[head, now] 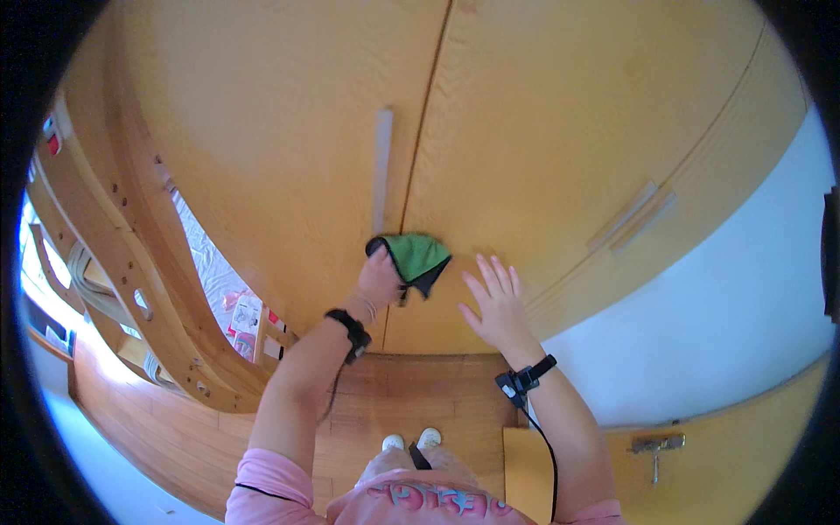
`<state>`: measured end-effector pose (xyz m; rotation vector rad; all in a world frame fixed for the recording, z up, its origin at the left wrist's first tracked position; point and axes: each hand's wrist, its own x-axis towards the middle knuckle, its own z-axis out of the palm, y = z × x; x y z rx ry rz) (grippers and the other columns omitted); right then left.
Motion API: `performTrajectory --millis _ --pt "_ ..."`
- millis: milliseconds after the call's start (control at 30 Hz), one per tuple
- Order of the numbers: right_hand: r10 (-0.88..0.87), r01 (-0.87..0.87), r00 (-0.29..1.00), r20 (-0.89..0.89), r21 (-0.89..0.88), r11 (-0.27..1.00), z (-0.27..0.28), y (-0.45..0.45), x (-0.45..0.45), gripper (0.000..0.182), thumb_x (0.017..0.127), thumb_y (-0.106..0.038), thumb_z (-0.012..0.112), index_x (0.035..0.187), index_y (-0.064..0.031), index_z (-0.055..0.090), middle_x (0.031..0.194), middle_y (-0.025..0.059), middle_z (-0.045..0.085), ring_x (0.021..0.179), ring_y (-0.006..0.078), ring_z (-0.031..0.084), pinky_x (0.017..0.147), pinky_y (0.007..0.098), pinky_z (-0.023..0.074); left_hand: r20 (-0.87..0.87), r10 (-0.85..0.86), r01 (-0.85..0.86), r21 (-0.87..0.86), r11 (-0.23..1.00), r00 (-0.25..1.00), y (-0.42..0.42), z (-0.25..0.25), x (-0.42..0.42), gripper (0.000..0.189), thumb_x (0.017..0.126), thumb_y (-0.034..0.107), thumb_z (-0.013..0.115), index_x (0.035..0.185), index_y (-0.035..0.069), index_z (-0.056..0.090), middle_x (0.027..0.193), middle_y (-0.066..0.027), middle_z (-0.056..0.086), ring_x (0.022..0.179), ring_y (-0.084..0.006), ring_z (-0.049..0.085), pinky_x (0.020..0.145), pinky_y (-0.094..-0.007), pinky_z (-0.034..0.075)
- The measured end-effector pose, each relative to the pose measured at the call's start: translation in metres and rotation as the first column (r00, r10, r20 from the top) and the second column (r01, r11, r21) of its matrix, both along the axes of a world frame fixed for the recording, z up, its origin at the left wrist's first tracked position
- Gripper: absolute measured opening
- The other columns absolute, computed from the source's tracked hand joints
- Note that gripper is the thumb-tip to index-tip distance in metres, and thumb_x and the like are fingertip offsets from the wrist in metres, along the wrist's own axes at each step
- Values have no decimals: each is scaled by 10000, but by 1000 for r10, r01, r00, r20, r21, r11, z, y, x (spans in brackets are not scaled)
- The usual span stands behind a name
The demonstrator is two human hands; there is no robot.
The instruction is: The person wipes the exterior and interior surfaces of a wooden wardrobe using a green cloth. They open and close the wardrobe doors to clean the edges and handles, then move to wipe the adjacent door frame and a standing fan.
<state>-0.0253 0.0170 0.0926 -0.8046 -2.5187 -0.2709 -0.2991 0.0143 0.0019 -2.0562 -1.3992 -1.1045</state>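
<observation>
A green cloth (418, 256) with a dark edge and dark underside is bunched in my left hand (380, 279). The hand and cloth are by the lower end of a long pale door handle (382, 170) on the left wooden wardrobe door (282, 131). To the right, my right hand (499, 305) has its fingers spread and holds nothing. It is at the right wardrobe door (558, 131); whether the palm touches the wood I cannot tell. A dark seam runs between the two doors. Both wrists wear black strapped devices with cables.
On the left stands a wooden bunk bed frame (141, 262) with a white sheet (207, 252) behind it. Two more handles (633, 216) are on the wardrobe's right side. A white wall (656, 335) and a wooden door with a metal lever handle (656, 449) are at lower right. Below is wood flooring (420, 390).
</observation>
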Motion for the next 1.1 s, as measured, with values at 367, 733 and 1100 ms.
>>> performTrajectory --millis 367,733,1100 --pt "-76 69 993 -96 -75 995 -36 12 19 516 861 -387 655 1296 -126 563 1470 162 409 1378 357 347 1124 549 256 -365 5 -16 -28 999 931 40 50 54 525 700 174 697 1216 109 630 1278 -93 571 1236 -284 491 1058 -459 355" --pt "-364 339 915 -176 -155 928 -55 19 64 514 865 -341 664 1301 -98 537 1434 197 414 1351 375 355 1104 562 273 552 -173 220 -19 975 816 74 38 121 278 835 -56 492 1102 -37 567 1019 -202 567 996 -372 537 899 -411 449" --pt "-688 531 646 -330 -454 716 -63 12 87 345 864 -187 664 1162 -36 578 786 193 649 695 360 644 596 424 513 917 -195 837 -212 505 349 85 -27 245 191 907 30 524 1087 -33 532 1032 -189 584 972 -306 589 887 -377 467"
